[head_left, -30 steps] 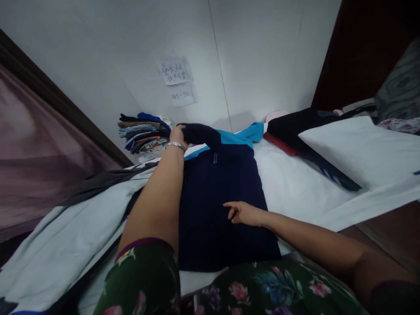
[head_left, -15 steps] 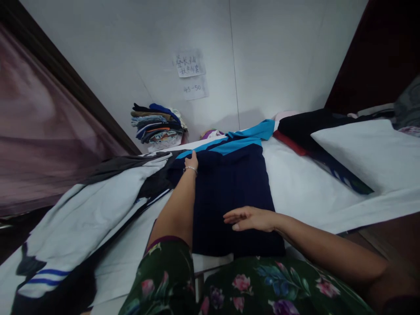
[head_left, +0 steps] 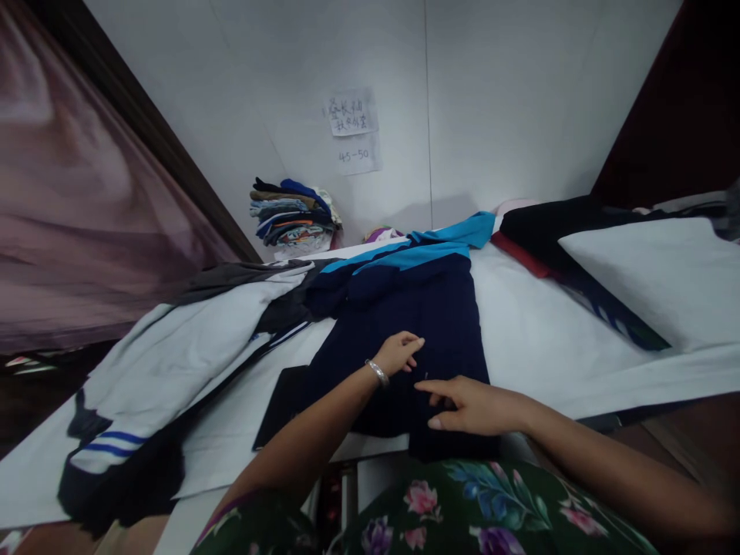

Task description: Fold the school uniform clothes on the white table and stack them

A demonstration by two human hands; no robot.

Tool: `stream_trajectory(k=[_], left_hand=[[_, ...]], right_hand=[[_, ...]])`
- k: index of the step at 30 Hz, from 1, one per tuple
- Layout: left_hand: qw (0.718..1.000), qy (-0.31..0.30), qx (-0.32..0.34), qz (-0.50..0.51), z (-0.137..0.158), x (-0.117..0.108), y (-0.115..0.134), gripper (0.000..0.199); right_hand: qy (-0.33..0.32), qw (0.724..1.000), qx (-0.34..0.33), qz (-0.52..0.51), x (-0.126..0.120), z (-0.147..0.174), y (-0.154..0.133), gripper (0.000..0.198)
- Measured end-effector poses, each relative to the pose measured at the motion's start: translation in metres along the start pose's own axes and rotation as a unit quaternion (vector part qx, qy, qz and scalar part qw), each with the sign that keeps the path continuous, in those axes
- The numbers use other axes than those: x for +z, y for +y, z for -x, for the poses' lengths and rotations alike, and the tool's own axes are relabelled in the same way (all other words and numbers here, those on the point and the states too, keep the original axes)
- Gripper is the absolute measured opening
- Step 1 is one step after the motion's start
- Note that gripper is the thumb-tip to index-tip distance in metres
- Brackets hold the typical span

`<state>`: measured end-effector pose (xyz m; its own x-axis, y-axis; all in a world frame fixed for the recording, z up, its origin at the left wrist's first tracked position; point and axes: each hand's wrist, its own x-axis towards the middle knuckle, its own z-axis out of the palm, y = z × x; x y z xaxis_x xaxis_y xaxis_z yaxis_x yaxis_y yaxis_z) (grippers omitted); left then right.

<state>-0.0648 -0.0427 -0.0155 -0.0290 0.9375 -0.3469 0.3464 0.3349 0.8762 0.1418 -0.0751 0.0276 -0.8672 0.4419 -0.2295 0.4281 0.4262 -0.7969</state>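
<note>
A navy jacket with bright blue shoulders and a bright blue sleeve lies spread in front of me. My left hand, with a silver bracelet at the wrist, is over its middle. The fingers of this hand are curled in with the thumb close to them; whatever they pinch, if anything, is hidden. Just to the right and nearer to me, my right hand is over the lower front of the jacket, index finger stretched out and thumb apart, holding nothing. A tiny light speck shows on the dark cloth between the hands.
To the left lies a light grey garment with blue-striped cuff. Folded clothes are stacked by the wall, below paper notes. Black and red garments and a white cloth lie on the right. A pink curtain hangs at left.
My left hand has left the jacket's upper left side and come down to its middle, beside my right hand. The jacket's lower left part now spreads further left. The view has shifted slightly.
</note>
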Motion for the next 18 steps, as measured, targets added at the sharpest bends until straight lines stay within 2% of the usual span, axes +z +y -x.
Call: stream_trajectory(k=[3, 7, 9, 11, 14, 18], left_hand=[[0.996, -0.05, -0.066, 0.025, 0.02, 0.009, 0.0, 0.037], [0.991, -0.075, -0.1, -0.037, 0.045, 0.016, -0.002, 0.039], [0.99, -0.072, -0.078, -0.093, 0.055, 0.02, -0.005, 0.044], [0.984, -0.054, -0.023, -0.17, 0.064, 0.024, -0.008, 0.049], [0.958, -0.019, 0.05, -0.281, 0.073, 0.029, -0.01, 0.052], [0.937, -0.014, 0.062, -0.345, 0.076, 0.033, -0.007, 0.052]], right_hand=[[-0.007, 0.997, -0.037, -0.064, 0.012, -0.006, 0.007, 0.062], [0.034, 0.993, -0.095, -0.056, 0.025, 0.006, 0.017, 0.051], [0.058, 0.992, -0.113, -0.018, 0.028, 0.022, 0.025, 0.055], [0.08, 0.989, -0.118, 0.037, 0.031, 0.041, 0.035, 0.064], [0.127, 0.979, -0.103, 0.123, 0.036, 0.064, 0.053, 0.062], [0.211, 0.951, -0.102, 0.204, 0.043, 0.075, 0.074, 0.054]])
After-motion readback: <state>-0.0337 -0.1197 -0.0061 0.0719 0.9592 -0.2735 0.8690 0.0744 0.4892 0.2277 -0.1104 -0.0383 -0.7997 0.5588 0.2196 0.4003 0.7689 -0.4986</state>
